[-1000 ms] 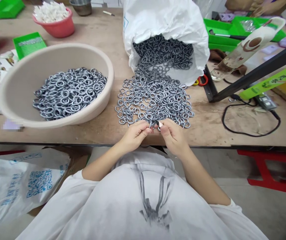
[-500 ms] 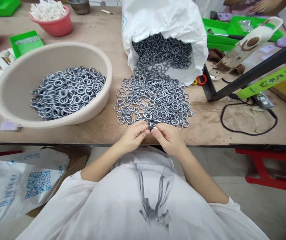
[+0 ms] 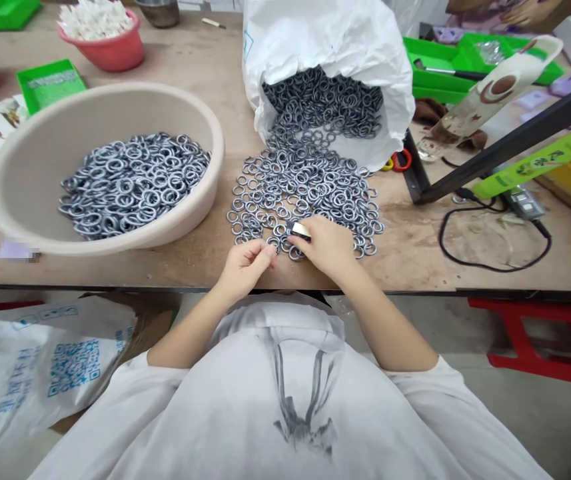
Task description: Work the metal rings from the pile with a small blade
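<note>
My left hand [image 3: 248,268] is at the near edge of the ring pile, thumb and fingertips pinched together on a small grey ring [image 3: 274,247], largely covered by the fingers. To its right, my right hand [image 3: 329,245] reaches over the pile and grips a small black-and-cream tool [image 3: 300,231] between thumb and fingers; its exact kind does not show. Loose grey metal-looking rings [image 3: 310,187] lie spread in front of both hands. They run back to the mouth of a white sack [image 3: 335,40], which lies on its side with more rings inside.
A large beige basin [image 3: 218,150] of rings stands to the left. Behind it are a green tray [image 3: 72,80] and a red bowl [image 3: 125,53] of white pieces. On the right are a black metal bar [image 3: 495,150], a cable [image 3: 495,268] and a clear bottle [image 3: 480,100].
My hands have come apart. The left has shifted left; the right has moved forward over the rings, carrying the black-and-cream tool.
</note>
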`<state>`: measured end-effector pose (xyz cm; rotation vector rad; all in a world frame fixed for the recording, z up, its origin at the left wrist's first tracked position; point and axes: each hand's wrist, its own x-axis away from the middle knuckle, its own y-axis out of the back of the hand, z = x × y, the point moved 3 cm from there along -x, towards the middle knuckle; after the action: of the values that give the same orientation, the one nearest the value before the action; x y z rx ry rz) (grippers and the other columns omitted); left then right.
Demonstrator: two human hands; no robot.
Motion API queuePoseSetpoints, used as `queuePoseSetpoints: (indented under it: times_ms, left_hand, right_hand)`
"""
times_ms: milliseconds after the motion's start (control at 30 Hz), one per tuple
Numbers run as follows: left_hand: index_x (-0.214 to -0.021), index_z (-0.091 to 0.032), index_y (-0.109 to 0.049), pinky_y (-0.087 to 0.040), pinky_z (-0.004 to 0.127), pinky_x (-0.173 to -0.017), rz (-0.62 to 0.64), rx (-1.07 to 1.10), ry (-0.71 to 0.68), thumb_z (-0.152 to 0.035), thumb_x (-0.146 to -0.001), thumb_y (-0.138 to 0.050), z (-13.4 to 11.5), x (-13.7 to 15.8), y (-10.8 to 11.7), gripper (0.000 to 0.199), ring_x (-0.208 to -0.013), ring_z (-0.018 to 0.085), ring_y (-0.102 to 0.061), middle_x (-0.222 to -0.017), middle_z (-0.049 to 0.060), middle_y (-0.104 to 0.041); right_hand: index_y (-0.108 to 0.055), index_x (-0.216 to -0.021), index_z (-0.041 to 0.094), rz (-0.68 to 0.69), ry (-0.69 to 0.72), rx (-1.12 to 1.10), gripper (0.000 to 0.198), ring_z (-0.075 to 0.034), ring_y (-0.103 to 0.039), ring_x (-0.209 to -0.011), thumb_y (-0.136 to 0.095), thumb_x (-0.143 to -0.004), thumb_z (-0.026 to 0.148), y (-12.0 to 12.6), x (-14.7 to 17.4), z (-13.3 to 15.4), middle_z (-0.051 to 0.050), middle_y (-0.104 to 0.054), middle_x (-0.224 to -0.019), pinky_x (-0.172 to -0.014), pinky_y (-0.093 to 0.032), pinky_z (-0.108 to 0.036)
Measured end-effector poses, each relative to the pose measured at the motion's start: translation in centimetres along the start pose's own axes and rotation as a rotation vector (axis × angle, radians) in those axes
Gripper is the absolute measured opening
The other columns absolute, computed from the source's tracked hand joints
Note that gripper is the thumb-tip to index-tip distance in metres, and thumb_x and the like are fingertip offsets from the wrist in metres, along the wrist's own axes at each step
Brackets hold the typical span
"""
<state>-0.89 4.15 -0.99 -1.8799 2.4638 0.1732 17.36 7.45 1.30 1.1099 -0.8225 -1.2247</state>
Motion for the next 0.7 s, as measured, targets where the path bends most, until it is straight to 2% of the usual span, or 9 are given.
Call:
queuePoseSetpoints:
  times_ms: [100,200,300,400,467,533,633,700]
  left_hand:
    - [-0.083,-0.018,-0.055,-0.051,0.028,-0.064,0.032,0.177,0.163,-0.048,-0.084,-0.067,0.3,0.1,0.1,0.032,-0.061,0.014,-0.063,-0.070,0.003,-0.071]
    - [-0.094,-0.020,-0.050,-0.053,0.028,-0.063,0.033,0.360,0.278,-0.037,-0.079,-0.069,0.4,-0.1,0.2,0.030,-0.059,0.015,-0.065,-0.067,0.000,-0.071]
    - [-0.095,-0.018,-0.056,-0.050,0.025,-0.061,0.023,0.545,0.365,-0.026,-0.075,-0.062,0.1,-0.6,-0.3,0.022,-0.060,0.012,-0.061,-0.071,0.001,-0.068]
    - [-0.091,-0.018,-0.059,-0.047,0.024,-0.057,0.043,0.678,0.434,-0.027,-0.076,-0.059,-0.2,-1.1,-1.8,0.018,-0.061,0.010,-0.054,-0.075,0.001,-0.060]
    - [-0.092,-0.019,-0.057,-0.044,0.023,-0.055,0.034,0.645,0.408,-0.037,-0.082,-0.061,-0.2,-1.4,-2.9,0.020,-0.062,0.010,-0.052,-0.077,0.000,-0.057]
    - [-0.098,-0.021,-0.057,-0.044,0.023,-0.057,0.004,0.539,0.293,-0.048,-0.084,-0.064,-0.2,-1.6,-3.6,0.032,-0.066,0.010,-0.052,-0.085,0.000,-0.060]
    - [-0.109,-0.022,-0.061,-0.046,0.025,-0.064,-0.010,0.396,0.108,-0.060,-0.081,-0.068,-0.1,-1.8,-4.2,0.047,-0.076,0.012,-0.056,-0.097,0.004,-0.065]
    - [-0.106,-0.021,-0.063,-0.047,0.028,-0.068,-0.014,0.370,0.069,-0.065,-0.078,-0.070,0.0,-1.8,-4.3,0.052,-0.078,0.014,-0.058,-0.095,0.004,-0.065]
  right_hand:
    - [-0.071,-0.087,0.021,0.033,-0.003,0.026,0.020,-0.022,-0.059,-0.075,-0.061,-0.092,0.037,-0.5,-1.1,-0.1,-0.009,-0.069,-0.093,-0.058,-0.025,-0.031]
    - [-0.070,-0.080,0.021,-0.034,-0.024,-0.112,0.020,-0.021,-0.057,-0.075,-0.059,-0.092,0.032,-0.3,-1.5,-1.0,-0.008,-0.066,-0.087,-0.060,-0.029,-0.030]
    - [-0.067,-0.073,0.020,-0.081,-0.061,-0.511,0.026,-0.019,-0.053,-0.069,-0.060,-0.091,0.038,0.0,-1.1,-1.5,-0.005,-0.062,-0.076,-0.061,-0.034,-0.030]
    - [-0.066,-0.074,0.020,0.036,-0.113,-1.026,0.038,-0.013,-0.046,-0.057,-0.064,-0.085,0.057,0.1,0.2,-0.8,-0.002,-0.060,-0.069,-0.053,-0.035,-0.028]
    - [-0.067,-0.078,0.021,0.142,-0.162,-1.249,0.045,-0.011,-0.043,-0.051,-0.070,-0.076,0.065,0.0,1.1,0.0,0.000,-0.058,-0.066,-0.046,-0.033,-0.026]
    - [-0.065,-0.079,0.021,0.201,-0.224,-1.362,0.050,-0.009,-0.041,-0.048,-0.075,-0.068,0.069,0.0,1.9,0.6,0.003,-0.055,-0.061,-0.042,-0.031,-0.023]
    - [-0.061,-0.078,0.021,0.204,-0.298,-1.434,0.055,-0.008,-0.040,-0.046,-0.075,-0.066,0.073,-0.4,2.5,1.1,0.005,-0.049,-0.057,-0.040,-0.029,-0.022]
    - [-0.056,-0.074,0.022,0.185,-0.299,-1.440,0.055,-0.008,-0.038,-0.045,-0.073,-0.068,0.074,-1.0,2.7,1.4,0.006,-0.045,-0.055,-0.040,-0.027,-0.022]
